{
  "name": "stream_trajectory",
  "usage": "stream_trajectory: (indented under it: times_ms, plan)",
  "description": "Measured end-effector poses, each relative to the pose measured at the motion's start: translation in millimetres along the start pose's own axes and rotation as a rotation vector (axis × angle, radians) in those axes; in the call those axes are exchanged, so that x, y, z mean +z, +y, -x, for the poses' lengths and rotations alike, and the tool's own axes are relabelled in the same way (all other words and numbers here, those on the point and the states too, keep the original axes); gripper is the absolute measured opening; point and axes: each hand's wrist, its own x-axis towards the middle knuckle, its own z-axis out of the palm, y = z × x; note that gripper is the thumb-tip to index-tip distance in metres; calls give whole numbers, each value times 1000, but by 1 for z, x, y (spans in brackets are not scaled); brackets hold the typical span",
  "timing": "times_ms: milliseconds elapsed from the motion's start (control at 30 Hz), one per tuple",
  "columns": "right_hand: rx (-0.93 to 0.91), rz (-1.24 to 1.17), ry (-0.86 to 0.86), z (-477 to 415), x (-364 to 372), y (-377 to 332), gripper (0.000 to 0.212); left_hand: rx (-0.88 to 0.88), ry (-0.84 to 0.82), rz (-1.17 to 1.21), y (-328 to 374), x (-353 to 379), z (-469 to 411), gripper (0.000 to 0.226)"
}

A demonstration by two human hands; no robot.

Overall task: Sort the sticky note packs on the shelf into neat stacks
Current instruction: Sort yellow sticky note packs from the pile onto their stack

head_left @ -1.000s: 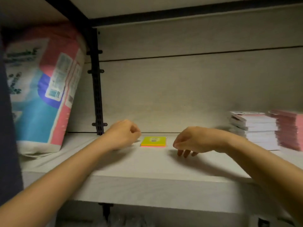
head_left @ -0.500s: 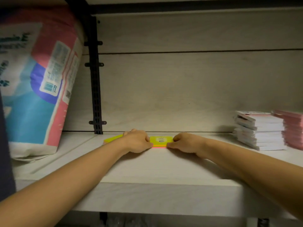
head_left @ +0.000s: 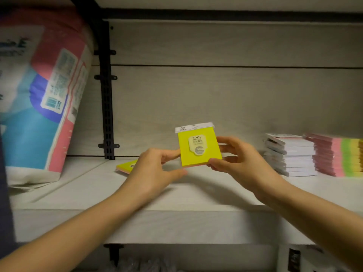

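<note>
Both hands, left hand (head_left: 155,169) and right hand (head_left: 241,163), had fingers pinched on one square yellow pack (head_left: 199,149) held above the pale wood-grain shelf (head_left: 196,195). A second yellow pack (head_left: 125,165) lay flat behind, two stacks further right: white (head_left: 290,156), pastel (head_left: 339,156).

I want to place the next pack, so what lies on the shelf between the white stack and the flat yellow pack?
Head view: bare shelf between the flat yellow pack and white stack; above it both hands hold another pack.

Dim warm light from the front, soft shadows under forearms, blurred left edge, wide-angle bowing, vignetted corners
</note>
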Motion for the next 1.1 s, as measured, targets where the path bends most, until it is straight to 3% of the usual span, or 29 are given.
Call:
stream_trajectory:
  times_ms: [200,533,667,967,1100]
  plan:
    - [-169,64,35,51,-9,-1,51,200,154,-204,13,9,36,56]
    - [-251,107,65,68,-60,23,45,294,265,-99,50,53,41,55]
    - [-261,130,73,77,-107,39,48,293,258,-89,79,91,34,46]
    - [-259,197,44,88,-257,89,48,192,319,61,166,227,8,45]
    - [-258,231,87,91,-316,104,48,205,272,57,202,273,-13,44]
